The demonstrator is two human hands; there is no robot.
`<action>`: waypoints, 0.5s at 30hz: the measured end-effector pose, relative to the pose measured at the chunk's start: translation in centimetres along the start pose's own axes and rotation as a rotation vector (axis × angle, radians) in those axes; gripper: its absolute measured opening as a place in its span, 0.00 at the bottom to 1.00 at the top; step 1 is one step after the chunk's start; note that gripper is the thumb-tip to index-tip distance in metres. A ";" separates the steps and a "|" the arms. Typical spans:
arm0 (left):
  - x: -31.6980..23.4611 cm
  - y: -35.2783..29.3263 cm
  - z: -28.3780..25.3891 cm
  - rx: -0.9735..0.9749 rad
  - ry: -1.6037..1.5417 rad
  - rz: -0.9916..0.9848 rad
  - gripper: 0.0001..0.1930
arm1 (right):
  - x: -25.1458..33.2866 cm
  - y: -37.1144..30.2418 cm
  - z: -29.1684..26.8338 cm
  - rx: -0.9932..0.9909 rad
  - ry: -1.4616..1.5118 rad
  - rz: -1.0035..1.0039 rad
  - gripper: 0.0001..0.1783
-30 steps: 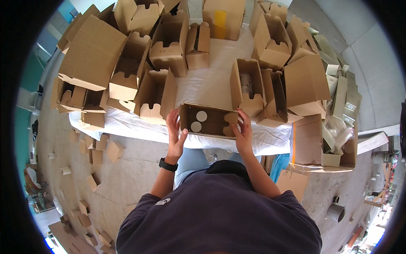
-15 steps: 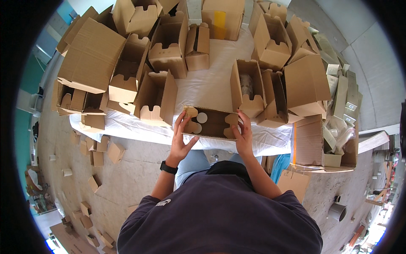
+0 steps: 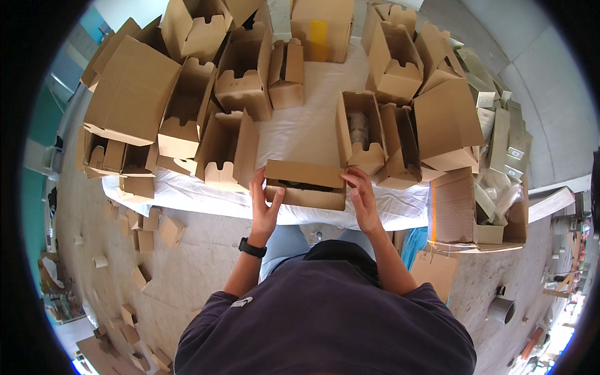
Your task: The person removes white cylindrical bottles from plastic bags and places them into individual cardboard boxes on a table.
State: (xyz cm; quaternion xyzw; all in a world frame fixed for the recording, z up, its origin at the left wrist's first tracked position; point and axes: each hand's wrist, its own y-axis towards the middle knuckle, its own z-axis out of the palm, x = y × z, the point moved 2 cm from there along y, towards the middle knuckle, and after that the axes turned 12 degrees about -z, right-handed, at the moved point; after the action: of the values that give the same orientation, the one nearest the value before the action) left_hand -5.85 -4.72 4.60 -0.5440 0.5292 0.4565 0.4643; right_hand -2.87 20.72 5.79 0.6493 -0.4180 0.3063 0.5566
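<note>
My left hand [image 3: 265, 203], half uncurled, cups the cardboard box [image 3: 307, 197] at its nine o'clock; the box sits at my twelve, probably light, stiff yet crushable, best held by both ends; my right hand [image 3: 364, 201], loosely spread, touches its two-o'clock corner.

Box [image 3: 305, 177]: plain brown cardboard, small, oblong. Long side ran left to right, right end slightly closer to the wearer. Top partly closed: far flap [image 3: 304, 170] and near flap [image 3: 307, 199], both long, angled in toward each other, edges not meeting. Narrow dark slit showed between them; contents too dark to tell. Sat between left hand [image 3: 265, 203] and right hand [image 3: 362, 199], one at each short end, over the near edge of the white cloth [image 3: 297, 134] in view. Underside hidden, so support unclear.
</note>
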 end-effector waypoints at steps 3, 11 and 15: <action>0.1 0.1 0.7 -0.048 -0.131 -0.061 0.33 | 3.0 0.9 -0.5 0.130 -0.412 -0.190 0.25; 2.2 0.5 0.6 0.022 -0.155 -0.083 0.32 | 5.3 5.2 1.6 0.651 -0.685 -0.361 0.43; 2.7 -0.3 -0.1 0.000 -0.244 -0.131 0.32 | 5.7 6.0 3.7 0.798 -0.921 -0.417 0.53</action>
State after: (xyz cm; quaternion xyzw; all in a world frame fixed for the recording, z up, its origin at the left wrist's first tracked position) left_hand -5.50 -5.26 1.96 -0.5179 0.4323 0.4877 0.5540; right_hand -5.77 15.78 12.76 0.9391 -0.3330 0.0137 0.0836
